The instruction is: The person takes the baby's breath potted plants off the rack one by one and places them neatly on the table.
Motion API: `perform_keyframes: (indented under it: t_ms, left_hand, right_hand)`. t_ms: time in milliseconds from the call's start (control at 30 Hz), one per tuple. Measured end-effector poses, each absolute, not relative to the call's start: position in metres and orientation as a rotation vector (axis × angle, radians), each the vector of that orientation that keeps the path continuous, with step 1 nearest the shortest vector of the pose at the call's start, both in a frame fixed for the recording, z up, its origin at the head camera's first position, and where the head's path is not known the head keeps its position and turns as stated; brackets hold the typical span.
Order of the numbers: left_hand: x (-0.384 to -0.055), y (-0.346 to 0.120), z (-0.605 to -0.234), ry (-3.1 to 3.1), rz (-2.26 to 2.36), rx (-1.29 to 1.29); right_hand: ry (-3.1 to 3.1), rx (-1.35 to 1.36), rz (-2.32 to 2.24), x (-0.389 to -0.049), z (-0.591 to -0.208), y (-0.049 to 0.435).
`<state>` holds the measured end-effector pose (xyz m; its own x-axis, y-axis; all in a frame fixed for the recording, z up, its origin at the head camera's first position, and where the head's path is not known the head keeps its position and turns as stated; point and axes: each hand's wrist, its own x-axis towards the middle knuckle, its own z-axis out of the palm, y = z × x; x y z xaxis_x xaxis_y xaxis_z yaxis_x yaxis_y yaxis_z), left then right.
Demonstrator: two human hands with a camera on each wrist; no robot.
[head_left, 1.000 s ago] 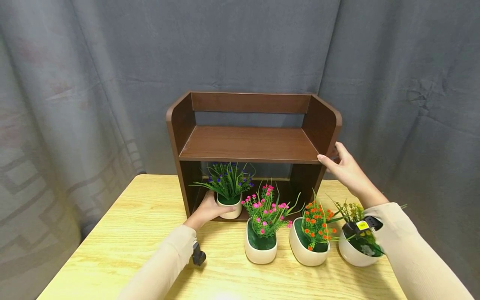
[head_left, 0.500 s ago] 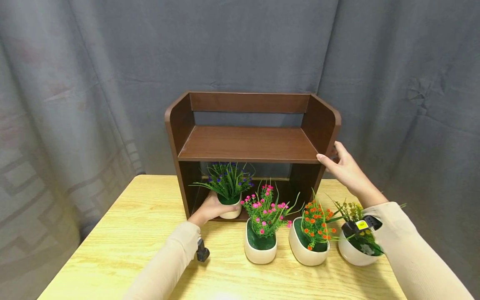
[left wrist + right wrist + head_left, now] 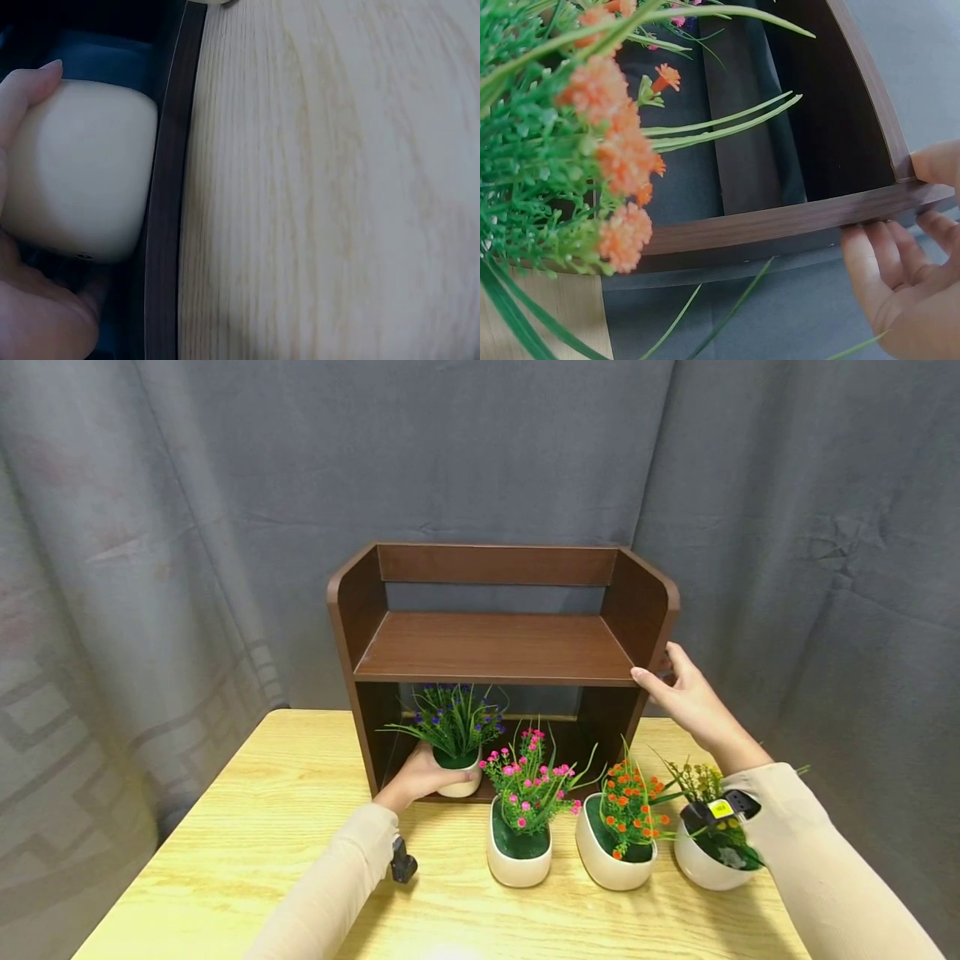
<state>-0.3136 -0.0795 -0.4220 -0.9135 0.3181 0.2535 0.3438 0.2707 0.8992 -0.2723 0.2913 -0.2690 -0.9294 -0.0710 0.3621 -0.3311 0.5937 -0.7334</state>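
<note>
In the lower compartment of a brown wooden shelf [image 3: 495,643], at its left side, stands a potted plant with blue-purple flowers [image 3: 454,722]. My left hand [image 3: 417,774] grips its cream pot [image 3: 86,169], thumb across the front and fingers around the far side. The pot sits just behind the shelf's dark front edge [image 3: 171,150]. My right hand [image 3: 688,700] holds the shelf's right side panel [image 3: 651,610]. In the right wrist view its thumb [image 3: 934,163] lies on the panel's front edge and the fingers [image 3: 870,259] press the outer face.
Before the shelf on the wooden table [image 3: 247,810] stand three more cream-potted plants: a pink-flowered one [image 3: 521,858], an orange-flowered one [image 3: 617,865] and a yellow-flowered one [image 3: 712,863] beneath my right forearm. Grey curtains [image 3: 510,460] hang behind and at both sides.
My left forearm has shifted slightly to the right since the first frame, with the hand still on the pot. The right hand keeps its hold on the side panel.
</note>
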Motion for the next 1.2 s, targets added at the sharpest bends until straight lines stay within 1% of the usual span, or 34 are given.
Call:
perform_keyframes:
  t_ms: [167, 467, 1200]
  left_hand:
    - [-0.323, -0.081, -0.435, -2.541, -1.693, -0.588]
    - [-0.323, -0.086, -0.439, -2.627, -1.593, -0.490]
    - [-0.308, -0.100, -0.434, -2.643, -1.479, -0.626]
  right_hand:
    - [-2.537, 0.326, 1.243, -0.272, -0.269, 0.291]
    - [-2.543, 0.327, 1.240, -0.270, -0.266, 0.291]
    - [-2.546, 0.314, 1.262, -0.268, -0.267, 0.293]
